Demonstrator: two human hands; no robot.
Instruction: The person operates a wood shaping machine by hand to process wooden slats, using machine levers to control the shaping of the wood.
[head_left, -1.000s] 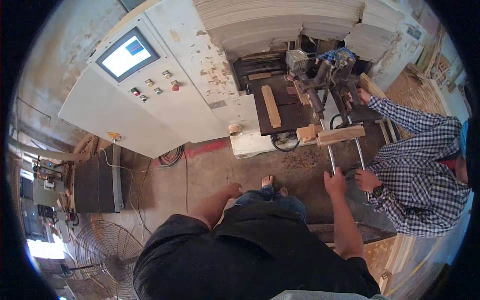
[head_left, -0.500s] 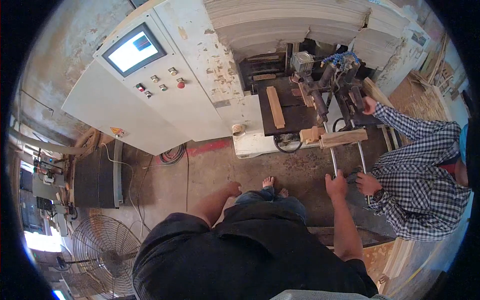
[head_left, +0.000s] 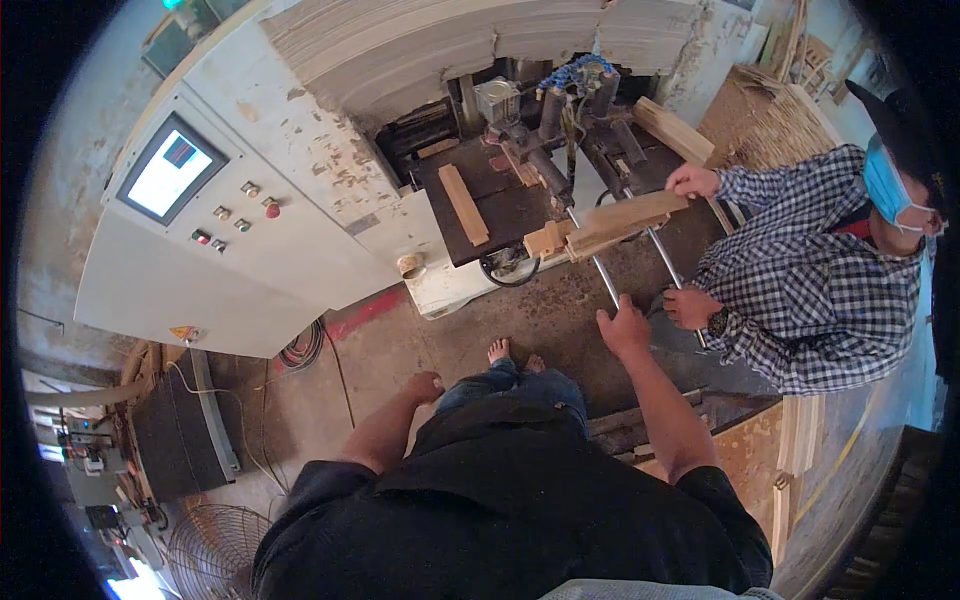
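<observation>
My right hand (head_left: 625, 328) is closed round the near end of a shiny metal rod (head_left: 604, 278) that runs out from a woodworking machine (head_left: 560, 150). Beside my hip hangs my left hand (head_left: 425, 387), its fingers curled, with nothing visible in them. Across this rod and a second, parallel rod (head_left: 664, 255) lies a wooden board (head_left: 625, 222), blurred, with a small wood block (head_left: 545, 240) at its left end. A co-worker's hand (head_left: 692, 181) is at the board's right end; their other hand (head_left: 692, 307) grips the second rod.
A control cabinet (head_left: 290, 250) with a screen and buttons stands at left. On the dark machine table (head_left: 440, 205) lies a wood strip (head_left: 463, 205). Cables (head_left: 303, 345) coil on the floor, and a wire fan (head_left: 215, 545) stands at lower left. The masked co-worker (head_left: 820, 260) is close on my right.
My view has swung right, so the scene sits farther left. The co-worker's upper hand has moved from the machine to the board's right end. The board now slants more.
</observation>
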